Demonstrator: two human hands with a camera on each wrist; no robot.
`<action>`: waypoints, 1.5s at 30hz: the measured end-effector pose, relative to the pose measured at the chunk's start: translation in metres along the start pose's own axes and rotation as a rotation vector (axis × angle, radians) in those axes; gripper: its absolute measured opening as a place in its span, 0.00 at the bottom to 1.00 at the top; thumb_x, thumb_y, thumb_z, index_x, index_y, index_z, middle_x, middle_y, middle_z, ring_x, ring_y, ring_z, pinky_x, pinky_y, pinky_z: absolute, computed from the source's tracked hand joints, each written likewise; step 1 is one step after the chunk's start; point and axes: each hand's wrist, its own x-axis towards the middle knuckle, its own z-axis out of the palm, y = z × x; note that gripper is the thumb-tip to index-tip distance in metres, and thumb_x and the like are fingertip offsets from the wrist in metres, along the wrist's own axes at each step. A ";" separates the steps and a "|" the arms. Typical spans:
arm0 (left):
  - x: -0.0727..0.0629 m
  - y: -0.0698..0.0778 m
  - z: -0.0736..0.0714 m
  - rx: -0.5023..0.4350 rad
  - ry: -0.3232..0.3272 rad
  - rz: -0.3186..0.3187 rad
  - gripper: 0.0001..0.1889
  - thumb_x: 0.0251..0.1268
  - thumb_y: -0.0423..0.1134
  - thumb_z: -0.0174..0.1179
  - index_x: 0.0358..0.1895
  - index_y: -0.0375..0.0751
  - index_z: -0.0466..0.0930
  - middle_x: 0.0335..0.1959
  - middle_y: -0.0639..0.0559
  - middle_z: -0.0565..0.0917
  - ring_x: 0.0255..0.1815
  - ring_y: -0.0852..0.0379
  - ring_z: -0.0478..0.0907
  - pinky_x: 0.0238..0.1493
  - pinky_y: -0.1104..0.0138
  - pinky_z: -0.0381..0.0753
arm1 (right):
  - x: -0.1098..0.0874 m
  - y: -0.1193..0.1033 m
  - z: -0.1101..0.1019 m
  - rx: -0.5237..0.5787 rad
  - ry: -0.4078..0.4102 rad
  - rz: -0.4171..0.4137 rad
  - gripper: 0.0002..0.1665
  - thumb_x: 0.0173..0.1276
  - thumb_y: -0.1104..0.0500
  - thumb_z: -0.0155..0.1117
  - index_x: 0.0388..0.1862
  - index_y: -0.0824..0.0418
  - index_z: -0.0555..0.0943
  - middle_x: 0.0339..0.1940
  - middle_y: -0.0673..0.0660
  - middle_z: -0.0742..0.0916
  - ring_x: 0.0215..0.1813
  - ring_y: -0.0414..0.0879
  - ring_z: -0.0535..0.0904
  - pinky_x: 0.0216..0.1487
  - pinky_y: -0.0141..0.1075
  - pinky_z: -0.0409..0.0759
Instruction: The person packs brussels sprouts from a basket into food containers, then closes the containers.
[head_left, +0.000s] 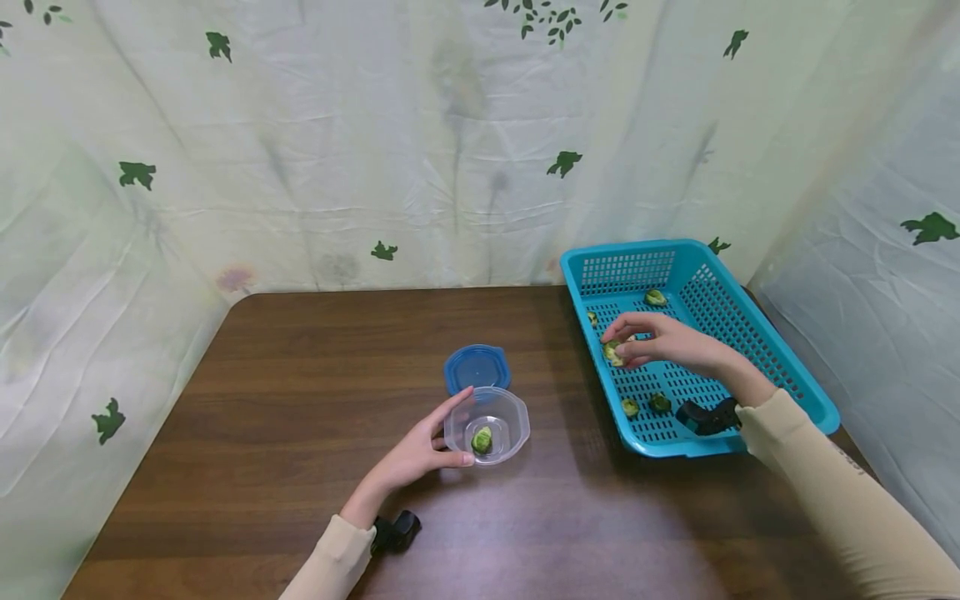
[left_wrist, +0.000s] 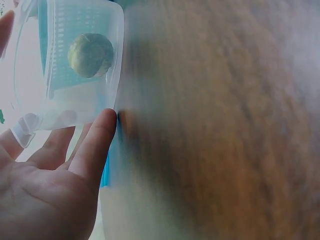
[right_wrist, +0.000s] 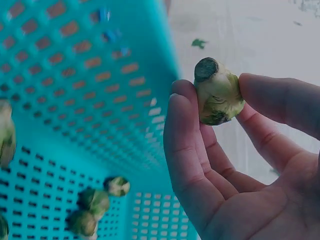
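Note:
In the head view my right hand (head_left: 667, 342) is over the left part of a turquoise basket (head_left: 787, 379). It pinches a Brussels sprout (right_wrist: 220, 97) between thumb and fingertips, the cut stem end showing in the right wrist view. My left hand (head_left: 412, 454) holds a clear plastic container (head_left: 513, 421) by its left side, thumb at the near edge and fingers along the wall. One green Brussels sprout (head_left: 482, 440) lies inside this container. Its blue lid (head_left: 477, 369) rests open behind it, flat on the table.
Several more sprouts are spread over the basket floor, among them one sprout (head_left: 656, 297) near the back and a darker sprout (head_left: 660, 403) toward the front. The brown wooden table (head_left: 315, 375) ends against a patterned curtain (head_left: 337, 167).

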 end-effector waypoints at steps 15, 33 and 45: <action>0.000 -0.002 -0.001 -0.002 -0.006 -0.014 0.44 0.61 0.35 0.65 0.77 0.53 0.48 0.75 0.44 0.54 0.70 0.41 0.57 0.61 0.51 0.68 | 0.014 -0.028 0.038 0.023 -0.065 -0.048 0.15 0.71 0.61 0.57 0.53 0.68 0.73 0.48 0.65 0.77 0.44 0.64 0.77 0.46 0.46 0.81; 0.000 -0.001 0.000 -0.012 -0.007 -0.011 0.44 0.61 0.35 0.65 0.77 0.53 0.49 0.75 0.44 0.53 0.71 0.41 0.56 0.62 0.50 0.67 | 0.036 -0.040 0.084 0.009 -0.177 -0.076 0.12 0.70 0.65 0.57 0.50 0.68 0.74 0.44 0.60 0.81 0.42 0.58 0.80 0.47 0.50 0.80; 0.000 -0.001 0.000 -0.018 -0.010 -0.011 0.44 0.62 0.34 0.64 0.77 0.51 0.48 0.75 0.42 0.53 0.71 0.39 0.55 0.62 0.48 0.66 | 0.053 -0.040 0.105 -0.088 -0.204 -0.072 0.11 0.68 0.65 0.58 0.47 0.67 0.77 0.40 0.56 0.83 0.37 0.57 0.82 0.40 0.50 0.82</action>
